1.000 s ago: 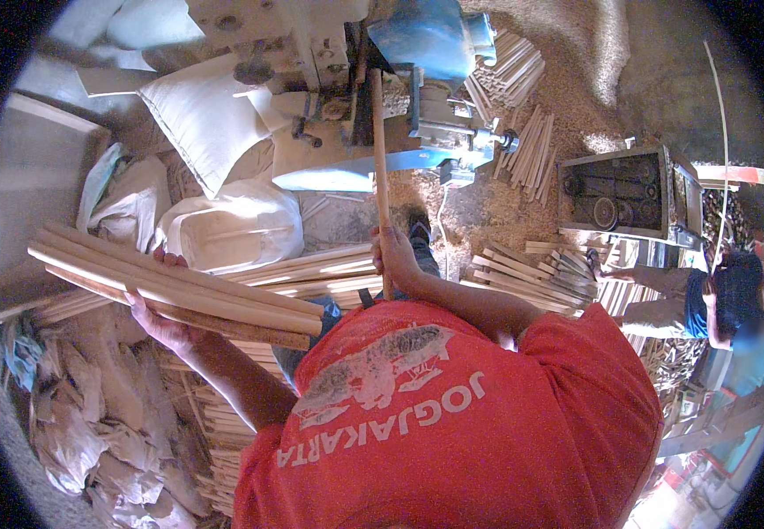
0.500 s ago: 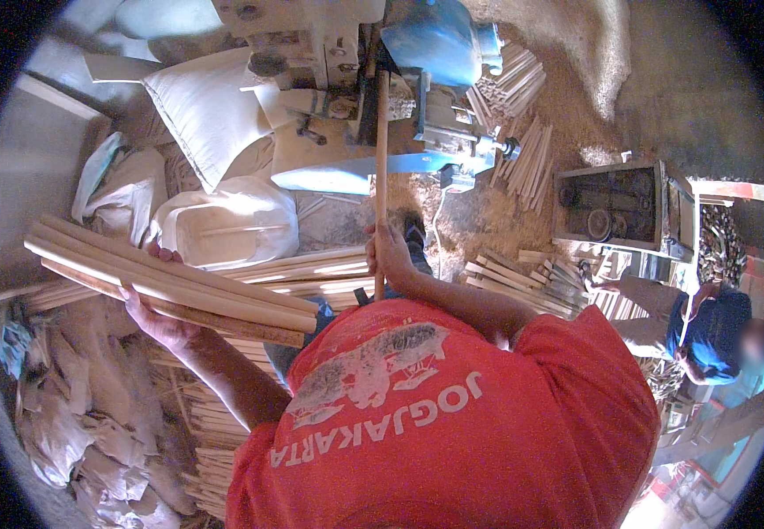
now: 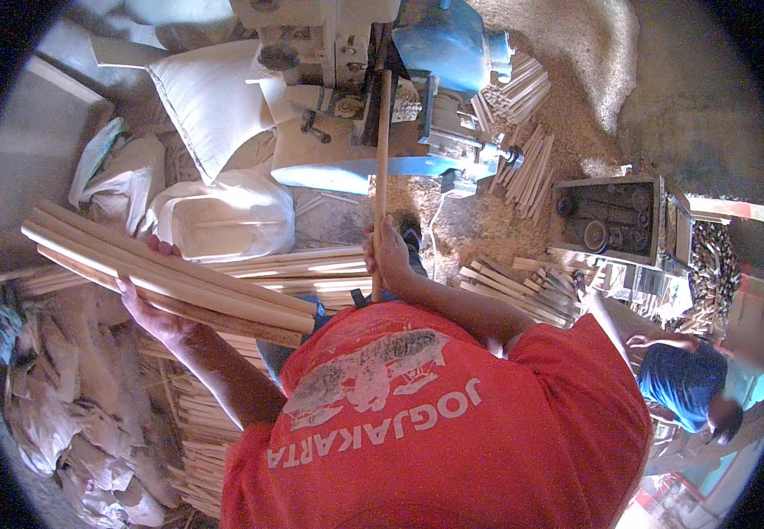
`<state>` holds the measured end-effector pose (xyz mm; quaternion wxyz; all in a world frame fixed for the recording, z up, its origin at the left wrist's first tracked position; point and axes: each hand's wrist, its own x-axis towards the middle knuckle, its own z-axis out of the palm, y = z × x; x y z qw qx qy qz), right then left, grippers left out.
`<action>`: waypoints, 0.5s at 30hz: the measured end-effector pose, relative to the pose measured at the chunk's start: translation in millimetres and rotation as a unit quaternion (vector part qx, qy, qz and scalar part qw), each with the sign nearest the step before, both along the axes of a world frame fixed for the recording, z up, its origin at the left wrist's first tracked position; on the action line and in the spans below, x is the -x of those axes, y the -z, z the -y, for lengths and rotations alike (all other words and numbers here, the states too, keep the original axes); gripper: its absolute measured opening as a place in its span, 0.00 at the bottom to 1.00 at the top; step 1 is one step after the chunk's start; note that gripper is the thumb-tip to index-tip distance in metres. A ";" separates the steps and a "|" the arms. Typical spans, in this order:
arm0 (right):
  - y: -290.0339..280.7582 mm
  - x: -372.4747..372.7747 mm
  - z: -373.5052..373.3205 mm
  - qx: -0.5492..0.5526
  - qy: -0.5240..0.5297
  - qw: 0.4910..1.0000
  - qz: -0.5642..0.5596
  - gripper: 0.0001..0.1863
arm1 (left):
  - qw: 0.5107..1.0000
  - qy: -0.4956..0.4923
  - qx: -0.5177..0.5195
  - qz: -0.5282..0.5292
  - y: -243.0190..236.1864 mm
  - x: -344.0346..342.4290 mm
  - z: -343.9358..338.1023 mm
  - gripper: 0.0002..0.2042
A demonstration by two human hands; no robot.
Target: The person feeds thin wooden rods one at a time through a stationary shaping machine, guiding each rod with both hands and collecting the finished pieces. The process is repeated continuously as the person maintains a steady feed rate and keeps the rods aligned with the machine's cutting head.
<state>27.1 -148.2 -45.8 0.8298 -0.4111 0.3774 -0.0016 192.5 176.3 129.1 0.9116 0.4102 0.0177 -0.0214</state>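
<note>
In the head view, we saw the right grip (image 3: 390, 258) closed round a stick (image 3: 383, 150) at upper centre, its length pointing up-frame to the machine (image 3: 324, 53); the left grip (image 3: 160, 310), farther off, clasped a slanting bundle (image 3: 175, 275) at left.

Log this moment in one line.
left hand: holds several wooden strips | right hand: holds one wooden stick | stick's far end: at machine

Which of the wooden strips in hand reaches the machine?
The single upright-pointing strip in the right hand: its far end is at the machine. The other strips lie crosswise, bundled in the left hand.
</note>
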 end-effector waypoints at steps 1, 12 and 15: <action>-1.6 -1.5 0.1 -0.013 -0.004 1.000 -0.011 0.25 | 1.000 0.019 0.016 0.005 -0.3 0.1 -0.1 0.37; -18.1 -8.6 -2.9 0.024 -0.028 0.999 -0.036 0.28 | 1.000 -0.019 0.005 0.004 0.3 3.4 0.6 0.34; -15.9 -8.0 -2.9 0.021 -0.029 0.999 -0.032 0.28 | 1.000 -0.007 0.026 0.007 0.7 3.2 1.4 0.34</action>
